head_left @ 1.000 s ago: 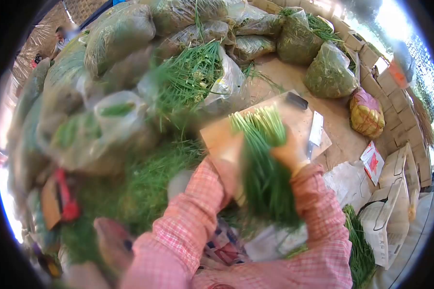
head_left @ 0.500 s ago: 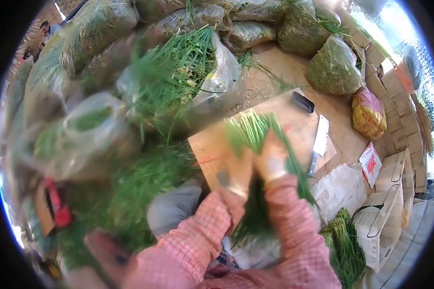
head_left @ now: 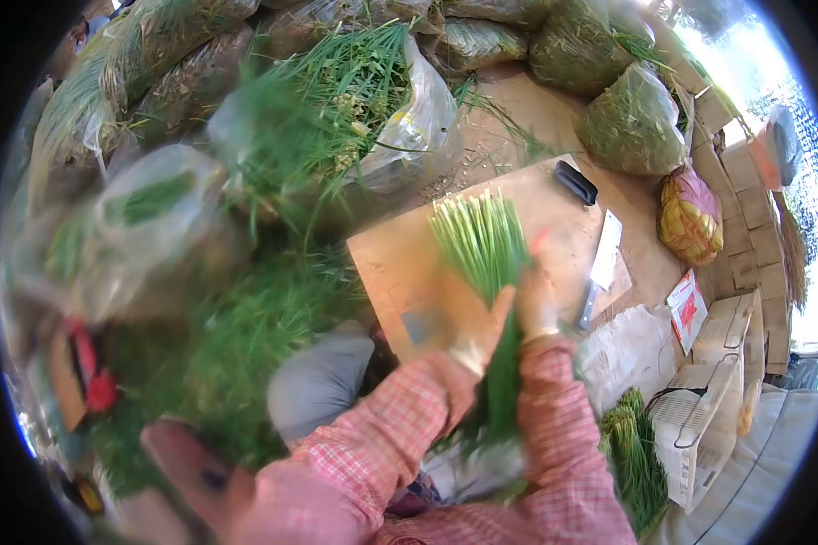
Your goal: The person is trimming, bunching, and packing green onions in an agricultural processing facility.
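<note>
A bunch of green chives point(head_left: 482, 236) with pale cut ends lies over a wooden board point(head_left: 382, 250), its ends pointing away from me. My left hand point(head_left: 468, 304) is wrapped against its left side, thumb across the stalks; its fingers are blurred. On the right side of the bunch, my right hand point(head_left: 538, 295) grips it, partly smeared by motion. The leafy part hangs down between my forearms. To the right of the bunch a cleaver point(head_left: 606, 250) rests on the board, blade away from me. Near the board's far corner sits a small black holder point(head_left: 574, 183).
Plastic bags full of greens point(head_left: 632, 127) line the back, and an open bag of loose greens point(head_left: 354, 100) stands beyond the board. A white plastic basket point(head_left: 704, 427) is at right, beside another chive bunch point(head_left: 636, 454). Loose greens point(head_left: 245, 336) cover the left.
My left hand has slid lower on the bunch, toward me, showing more of the pale stalks. My right hand has shifted slightly right and nearer to me.
</note>
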Tool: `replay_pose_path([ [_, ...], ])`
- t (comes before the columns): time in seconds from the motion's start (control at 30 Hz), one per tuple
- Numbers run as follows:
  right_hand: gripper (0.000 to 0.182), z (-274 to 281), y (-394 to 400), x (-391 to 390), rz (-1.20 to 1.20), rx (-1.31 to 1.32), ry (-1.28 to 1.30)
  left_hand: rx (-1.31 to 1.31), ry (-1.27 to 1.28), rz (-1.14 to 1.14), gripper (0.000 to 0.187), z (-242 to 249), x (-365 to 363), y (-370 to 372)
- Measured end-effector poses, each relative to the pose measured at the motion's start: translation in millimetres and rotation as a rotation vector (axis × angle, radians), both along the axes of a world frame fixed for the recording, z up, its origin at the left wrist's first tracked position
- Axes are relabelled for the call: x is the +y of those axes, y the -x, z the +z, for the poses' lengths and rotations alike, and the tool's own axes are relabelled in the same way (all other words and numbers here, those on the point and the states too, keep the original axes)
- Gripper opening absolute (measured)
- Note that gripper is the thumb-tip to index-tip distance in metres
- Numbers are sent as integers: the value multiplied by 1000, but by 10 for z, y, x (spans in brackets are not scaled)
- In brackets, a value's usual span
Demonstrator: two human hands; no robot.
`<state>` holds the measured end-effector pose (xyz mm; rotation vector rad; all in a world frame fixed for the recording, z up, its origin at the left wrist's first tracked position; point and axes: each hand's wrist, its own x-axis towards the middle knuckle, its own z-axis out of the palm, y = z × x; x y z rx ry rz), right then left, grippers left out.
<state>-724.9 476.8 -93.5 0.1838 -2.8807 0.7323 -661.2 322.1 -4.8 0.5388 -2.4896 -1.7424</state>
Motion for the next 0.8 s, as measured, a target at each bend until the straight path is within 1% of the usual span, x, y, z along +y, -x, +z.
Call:
replay_pose_path([
  [0.07,40,44,52,71,-11,-5,46,65,-64,17,81,36,-83,9],
  [0.1,38,84,87,112,-13,-13,79,81,-196,-19,77,62,-171,-15],
  [0.13,36,113,134,169,-23,-18,121,98,-328,-59,74,320,-343,-33],
  [0.17,35,121,192,241,-39,-16,163,113,-463,-107,71,467,-445,-41],
  [0.2,33,135,275,327,-64,-8,211,313,-305,20,66,283,-424,-71],
  [0.27,31,55,482,498,-118,-1,317,344,-281,54,50,341,-684,-126],
  [0.3,29,51,585,522,-199,-73,410,490,-124,-119,43,591,-910,-147],
  [0.33,28,348,589,350,-388,-260,585,411,11,183,32,342,-1027,-171],
  [0.37,27,544,617,248,-572,-452,758,412,415,160,25,274,-1230,-146],
  [0.4,25,512,712,264,-540,-472,602,394,662,168,19,369,-1332,-142],
  [0.47,21,399,906,277,-464,-511,289,265,793,203,20,252,-1458,-166],
  [0.5,22,372,988,294,-337,-458,-52,180,860,209,21,226,-1492,-184],
  [0.57,24,235,1124,274,-35,-330,-710,140,793,76,21,185,-1504,-201],
  [0.6,25,139,1175,280,-12,-281,-750,110,765,15,22,151,-1519,-231],
  [0.63,26,15,1236,305,10,-230,-791,47,894,-42,26,-58,-1506,-238],
  [0.67,28,-8,1265,266,29,-178,-833,31,974,-87,28,-93,-1472,-247],
  [0.7,28,-44,1260,226,-121,-170,-653,18,1049,-137,30,-109,-1435,-250],
  [0.77,31,111,1189,104,-428,-154,-294,-5,1015,-150,33,-81,-1407,-251],
  [0.8,32,108,1173,88,-439,-135,-238,-12,995,-159,36,-59,-1401,-250],
])
